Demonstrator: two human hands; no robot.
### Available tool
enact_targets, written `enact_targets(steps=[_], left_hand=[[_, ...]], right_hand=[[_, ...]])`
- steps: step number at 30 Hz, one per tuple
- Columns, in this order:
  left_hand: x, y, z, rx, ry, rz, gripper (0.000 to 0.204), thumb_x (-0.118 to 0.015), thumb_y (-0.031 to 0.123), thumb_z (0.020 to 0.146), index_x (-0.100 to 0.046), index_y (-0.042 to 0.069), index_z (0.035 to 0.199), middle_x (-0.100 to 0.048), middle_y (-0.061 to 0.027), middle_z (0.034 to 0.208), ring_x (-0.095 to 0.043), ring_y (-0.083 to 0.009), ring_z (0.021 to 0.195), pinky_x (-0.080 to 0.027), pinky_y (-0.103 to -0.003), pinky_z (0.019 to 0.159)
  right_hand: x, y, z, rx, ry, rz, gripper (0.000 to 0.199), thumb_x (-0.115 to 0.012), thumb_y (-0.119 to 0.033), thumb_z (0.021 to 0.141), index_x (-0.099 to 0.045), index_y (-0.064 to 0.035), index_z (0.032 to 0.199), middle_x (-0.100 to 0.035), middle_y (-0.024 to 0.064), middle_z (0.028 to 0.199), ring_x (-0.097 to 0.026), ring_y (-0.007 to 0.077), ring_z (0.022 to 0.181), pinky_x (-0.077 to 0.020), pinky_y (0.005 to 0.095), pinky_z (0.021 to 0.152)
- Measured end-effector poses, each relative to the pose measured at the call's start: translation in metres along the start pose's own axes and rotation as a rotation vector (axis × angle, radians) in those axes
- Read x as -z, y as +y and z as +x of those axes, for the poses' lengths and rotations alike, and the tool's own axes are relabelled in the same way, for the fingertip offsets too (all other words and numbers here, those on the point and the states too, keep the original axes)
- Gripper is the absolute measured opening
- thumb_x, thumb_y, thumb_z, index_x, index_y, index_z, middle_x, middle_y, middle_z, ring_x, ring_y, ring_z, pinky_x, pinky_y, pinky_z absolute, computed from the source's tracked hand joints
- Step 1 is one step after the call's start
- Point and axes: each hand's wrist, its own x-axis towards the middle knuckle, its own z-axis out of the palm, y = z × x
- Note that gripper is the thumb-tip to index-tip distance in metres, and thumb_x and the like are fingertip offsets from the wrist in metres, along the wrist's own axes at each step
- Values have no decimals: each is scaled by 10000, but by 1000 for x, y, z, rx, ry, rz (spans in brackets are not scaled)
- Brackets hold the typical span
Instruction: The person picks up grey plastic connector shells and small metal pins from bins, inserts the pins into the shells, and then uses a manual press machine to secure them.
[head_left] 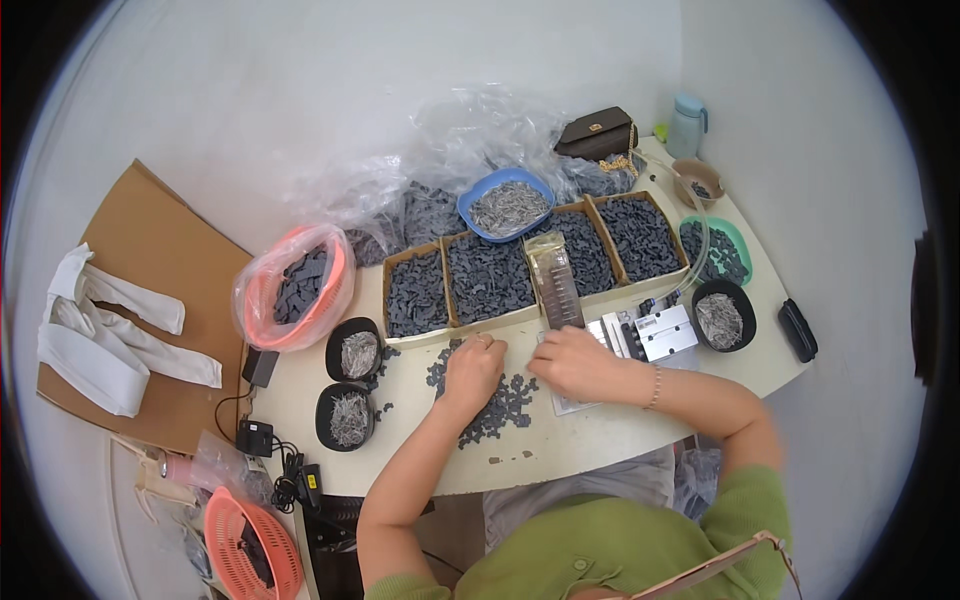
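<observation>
Loose dark grey pieces (490,418) lie on the tabletop on the near side of the divided cardboard tray (500,320). There the left hand (474,370) and right hand (573,363) have curled fingers, though they are too small to tell whether they grasp anything; black bowls (333,350) stand left of the tray, a blue basin (465,210) at its far edge.

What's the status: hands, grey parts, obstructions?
Left hand over loose grey parts; right hand beside silver metal fixture. Held items: can't make out. Parts spread loose on table. Clear plastic box close beyond right hand.
</observation>
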Motion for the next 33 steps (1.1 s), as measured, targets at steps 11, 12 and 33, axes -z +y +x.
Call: enact_targets(steps=[11,12,33], left_hand=[[10,18,2,318,3,-645,145,-635,-36,775,-686,20,898,-664,-75,793,-650,-148,670,-512,-248,627],[9,27,5,244,21,-631,143,-635,-39,774,-685,19,894,-664,-78,804,-651,-156,666,-514,-250,629],[-10,98,-1,-257,-7,187,348,-609,67,719,-610,-88,1031,-622,-222,1040,-604,-316,976,-520,-354,831]], right_hand=[[6,13,6,-263,8,322,87,-621,-127,801,-652,-85,872,-616,102,820,-628,310,839,-507,405,720],[17,23,-2,-301,-9,339,93,-629,-131,807,-653,-87,886,-612,106,827,-626,316,839,-504,407,716],[-2,36,-29,-58,153,15,150,-586,-121,729,-630,-63,860,-617,56,815,-609,226,803,-506,338,708]])
